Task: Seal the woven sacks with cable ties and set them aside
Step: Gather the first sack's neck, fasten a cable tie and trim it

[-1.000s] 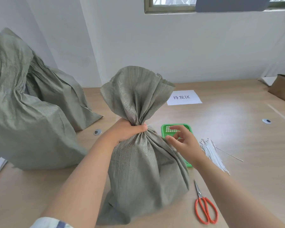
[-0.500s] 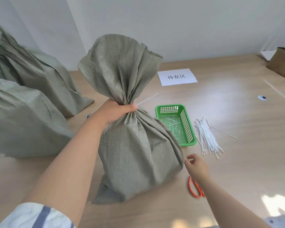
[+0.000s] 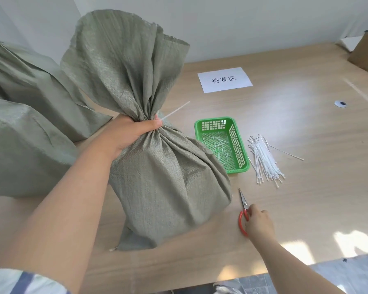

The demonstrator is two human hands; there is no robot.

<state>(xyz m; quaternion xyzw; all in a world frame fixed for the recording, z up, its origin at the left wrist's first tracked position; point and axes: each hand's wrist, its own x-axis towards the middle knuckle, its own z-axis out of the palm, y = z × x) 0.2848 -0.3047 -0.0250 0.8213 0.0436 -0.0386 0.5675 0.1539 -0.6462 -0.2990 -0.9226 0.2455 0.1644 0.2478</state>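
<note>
I am gripping the bunched neck of one grey-green woven plastic sack (image 3: pixel 164 177) with my left hand (image 3: pixel 134 132), fingers wrapped tightly around the gather; the sack is standing upright on the pale wooden table (image 3: pixel 306 124) directly in front of me. One white cable tie tail (image 3: pixel 175 110) is sticking out from the neck just beside my thumb, angled up to the right. My right hand (image 3: pixel 259 222) is resting on one pair of red-handled scissors (image 3: pixel 243 211) lying flat just right of the sack's base, fingers curling over the handles; I cannot tell whether the grip is fully closed. Two more grey-green sacks (image 3: pixel 26 132) are sitting at my left. One green plastic mesh basket (image 3: pixel 240 145) is holding short white offcuts, too many to count. Beside it is lying a loose bundle of white cable ties (image 3: pixel 263 160), count not readable, and one white paper label (image 3: pixel 224 79) is lying farther back.
</note>
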